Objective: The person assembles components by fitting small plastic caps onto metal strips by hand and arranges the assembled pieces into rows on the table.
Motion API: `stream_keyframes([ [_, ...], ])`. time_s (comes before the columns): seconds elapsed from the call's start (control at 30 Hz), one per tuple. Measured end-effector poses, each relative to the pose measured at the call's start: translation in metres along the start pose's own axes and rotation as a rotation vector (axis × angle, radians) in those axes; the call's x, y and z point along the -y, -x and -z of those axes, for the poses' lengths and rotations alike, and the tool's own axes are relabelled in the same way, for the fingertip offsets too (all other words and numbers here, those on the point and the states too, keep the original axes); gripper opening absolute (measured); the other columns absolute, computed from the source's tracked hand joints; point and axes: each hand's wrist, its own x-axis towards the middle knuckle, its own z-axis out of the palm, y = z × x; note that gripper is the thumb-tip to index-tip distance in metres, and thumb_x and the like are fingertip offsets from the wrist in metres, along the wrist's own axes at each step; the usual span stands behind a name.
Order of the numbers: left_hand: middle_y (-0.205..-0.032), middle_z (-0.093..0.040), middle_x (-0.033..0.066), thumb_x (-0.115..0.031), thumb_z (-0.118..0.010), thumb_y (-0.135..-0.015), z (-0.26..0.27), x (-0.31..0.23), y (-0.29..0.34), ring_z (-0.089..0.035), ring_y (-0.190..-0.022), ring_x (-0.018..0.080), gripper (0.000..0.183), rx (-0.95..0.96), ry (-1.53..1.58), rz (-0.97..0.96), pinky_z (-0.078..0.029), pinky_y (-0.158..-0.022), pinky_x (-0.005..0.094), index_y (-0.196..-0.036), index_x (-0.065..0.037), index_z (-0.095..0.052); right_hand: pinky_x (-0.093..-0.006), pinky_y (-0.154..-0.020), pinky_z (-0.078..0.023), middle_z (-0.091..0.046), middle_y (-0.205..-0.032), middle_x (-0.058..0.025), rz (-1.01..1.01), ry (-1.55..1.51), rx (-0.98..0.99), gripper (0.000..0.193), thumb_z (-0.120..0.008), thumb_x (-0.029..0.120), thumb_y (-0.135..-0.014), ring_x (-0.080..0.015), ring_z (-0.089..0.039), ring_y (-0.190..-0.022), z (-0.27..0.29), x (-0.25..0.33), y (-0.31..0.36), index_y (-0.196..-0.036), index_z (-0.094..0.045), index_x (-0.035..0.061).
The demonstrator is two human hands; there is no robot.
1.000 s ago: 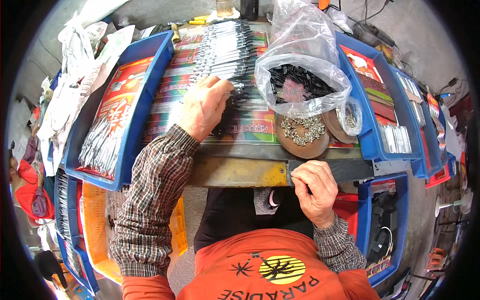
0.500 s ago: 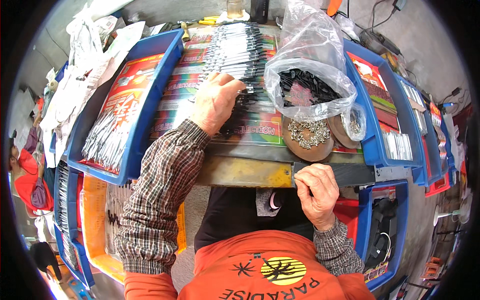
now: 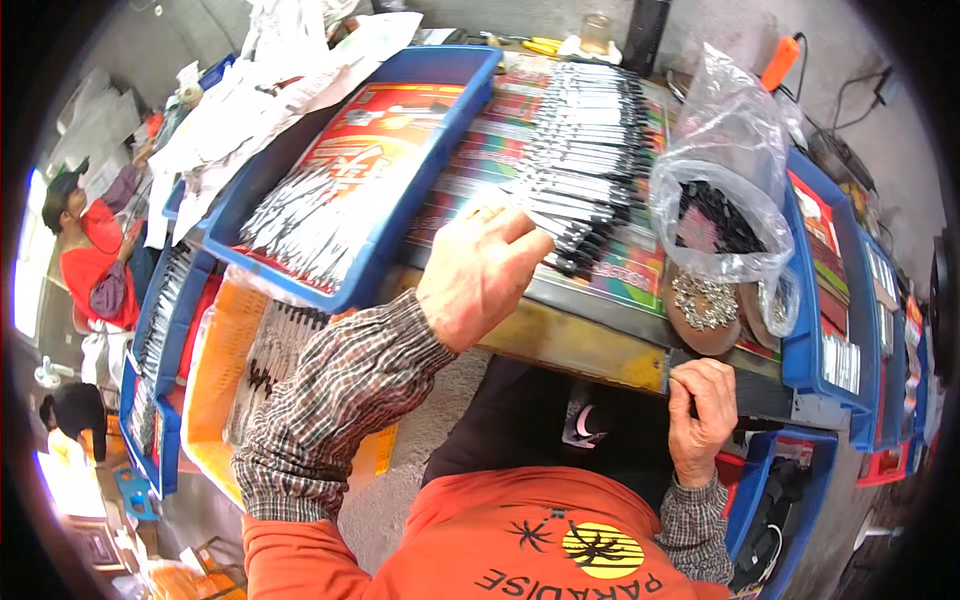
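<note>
A long row of slim pen-like pieces (image 3: 590,150), pale with black ends, lies on a colourful printed sheet (image 3: 480,145) on the table. At the row's near left side is my left hand (image 3: 483,270), fingers curled together; whatever they may hold is hidden. My right hand (image 3: 703,415) is closed at the table's front edge (image 3: 580,345), and I cannot see inside its curled fingers. Behind it stands a clear plastic bag (image 3: 730,130) with small black parts (image 3: 715,220). Small shiny metal pieces (image 3: 705,300) lie in a round brown dish (image 3: 710,340) beside the bag.
At the left a blue tray (image 3: 375,250) holds more pen-like pieces (image 3: 310,225). Below it sits a yellow crate (image 3: 215,370). More blue trays (image 3: 800,345) line the right side. A glass jar (image 3: 595,32) stands at the back. Far left, another person (image 3: 95,250) sits in red.
My view has swung left, shifting the table rightward in the picture. My left hand has come from over the row back toward its near left side. My right hand stays at the edge.
</note>
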Motion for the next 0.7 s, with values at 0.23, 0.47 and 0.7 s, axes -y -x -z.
stream_keyframes([
  [0.23,-0.073,-0.060,0.0108,-0.009,-0.060,-0.080,0.065,0.069,0.025,-0.062,-0.067,0.0323,0.003,-0.074,-0.344,0.157,-0.049,-0.056,0.0419,-0.080,-0.009,-0.063,-0.0389,-0.078,-0.049,-0.062,-0.087,-0.0109,-0.039,-0.003,0.018,0.015,-0.067,-0.005,-0.075,-0.0299,-0.060,-0.084,-0.002,0.003,-0.001,-0.087,-0.063,0.0015],
  [0.47,-0.076,-0.068,0.0116,-0.010,-0.066,-0.077,0.103,0.177,0.053,-0.067,-0.072,0.0299,0.007,0.188,-0.583,0.535,-0.052,-0.065,0.0395,-0.083,-0.009,-0.069,-0.0389,-0.079,-0.048,-0.062,-0.086,-0.0109,-0.028,0.011,0.026,0.015,-0.067,-0.006,-0.075,-0.0300,-0.059,-0.084,-0.002,0.006,-0.004,-0.088,-0.063,0.0012],
  [0.7,-0.083,-0.070,0.0129,-0.014,-0.067,-0.078,0.098,0.220,0.037,-0.069,-0.082,0.0297,0.006,0.368,-0.541,0.675,-0.055,-0.074,0.0398,-0.080,-0.012,-0.072,-0.0393,-0.078,-0.047,-0.061,-0.085,-0.0114,-0.050,0.023,0.035,0.016,-0.066,-0.007,-0.074,-0.0299,-0.058,-0.082,-0.004,0.005,-0.005,-0.087,-0.062,0.0009],
])
